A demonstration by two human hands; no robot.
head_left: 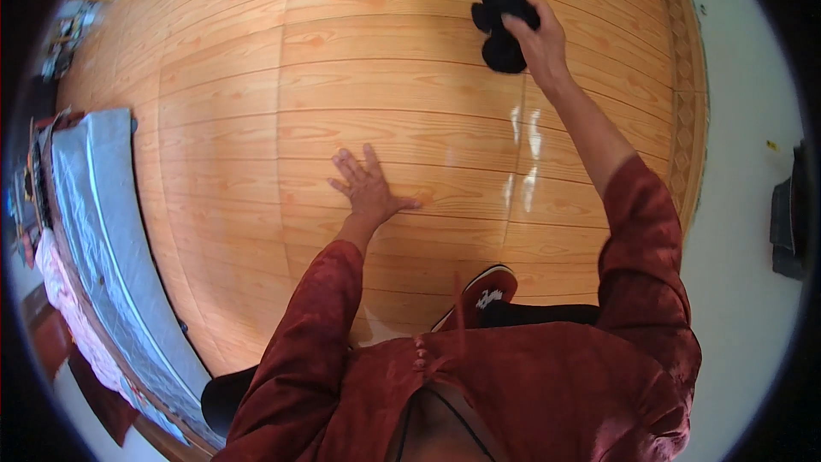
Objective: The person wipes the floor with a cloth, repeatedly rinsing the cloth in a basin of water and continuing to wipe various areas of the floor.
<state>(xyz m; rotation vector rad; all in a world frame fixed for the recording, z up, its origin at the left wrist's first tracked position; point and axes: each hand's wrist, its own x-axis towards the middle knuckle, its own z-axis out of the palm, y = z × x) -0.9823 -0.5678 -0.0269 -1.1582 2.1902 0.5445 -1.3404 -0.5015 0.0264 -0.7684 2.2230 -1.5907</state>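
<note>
My right hand (pixel 546 44) is stretched far forward and to the right, its fingers closed round a black, soft-looking bundle (pixel 506 0). The bundle has several rounded lobes, and I cannot make out its exact kind. My left hand (pixel 368 190) is nearer to me, with fingers spread and nothing in them. Beneath it is the wood-patterned floor (pixel 410 103); whether the palm touches the floor I cannot tell. Both arms wear dark red sleeves.
On the left stands a long piece of furniture with a shiny grey-blue side (pixel 107 197) and pink cloth (pixel 56 265) on it. A patterned border (pixel 688 60) runs along the pale wall (pixel 748 94) at right. My red shoe (pixel 492 287) rests on the floor below.
</note>
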